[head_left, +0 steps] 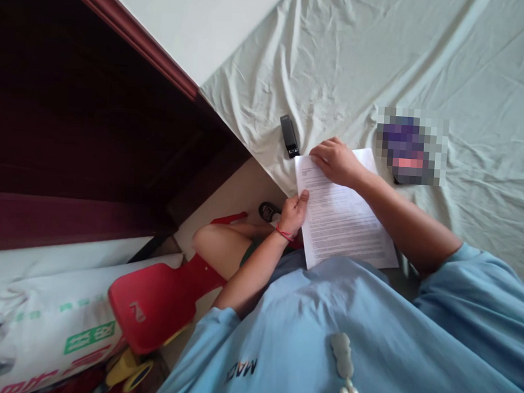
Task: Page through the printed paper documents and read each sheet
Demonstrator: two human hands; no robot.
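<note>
A stack of printed paper sheets (345,226) leans at my lap, its lower edge against my blue shirt. My left hand (293,215) grips the left edge, thumb on the printed face and the other fingers hidden behind. At the upper left corner, my right hand (335,161) lies across the sheets with its fingers curled over the top edge. A black stapler (288,136) rests on the pale green sheet just beyond that corner, touched by neither hand.
A wrinkled pale green bedsheet (490,75) spreads ahead and to the right, bearing a pixelated object (409,148). To the left are dark red wooden furniture (138,38), a red plastic seat (156,303) and a white printed sack (57,302). A dark shoe (267,211) is on the floor.
</note>
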